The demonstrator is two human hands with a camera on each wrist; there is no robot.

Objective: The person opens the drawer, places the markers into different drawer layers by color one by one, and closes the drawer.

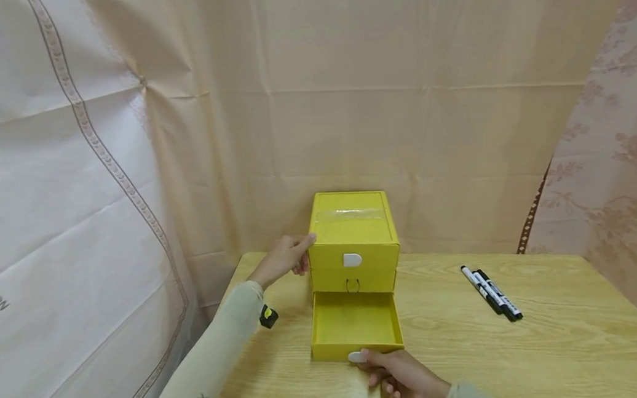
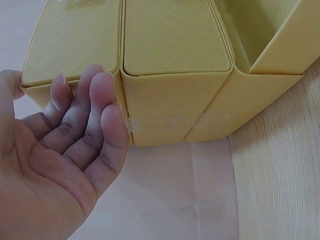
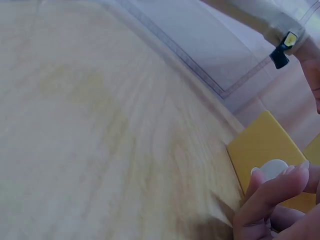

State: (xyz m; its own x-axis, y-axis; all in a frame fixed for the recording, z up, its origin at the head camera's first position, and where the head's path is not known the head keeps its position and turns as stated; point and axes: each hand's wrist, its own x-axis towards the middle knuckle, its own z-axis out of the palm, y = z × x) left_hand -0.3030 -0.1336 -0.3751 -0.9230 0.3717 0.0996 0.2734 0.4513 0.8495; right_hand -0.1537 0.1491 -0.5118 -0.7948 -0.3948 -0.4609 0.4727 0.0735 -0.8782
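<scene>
A yellow three-drawer box (image 1: 352, 221) stands on the table, its bottom drawer (image 1: 356, 326) pulled out towards me. My left hand (image 1: 285, 260) holds the box's upper left front corner, thumb on the top edge and bent fingers against the side. In the left wrist view those fingers (image 2: 102, 90) lie along the side wall. At the drawer's front, my right hand (image 1: 405, 378) pinches the white tab handle (image 1: 357, 357) between thumb and finger. Much of this tab (image 3: 274, 169) also shows in the right wrist view. The top drawer bears a similar white tab (image 1: 352, 259).
Black-and-white markers (image 1: 491, 292) lie side by side on the wooden table (image 1: 452, 362) to the right of the box. A beige cloth (image 1: 345, 98) hangs close behind. A small black-and-yellow device (image 1: 268, 316) sits at my left wrist.
</scene>
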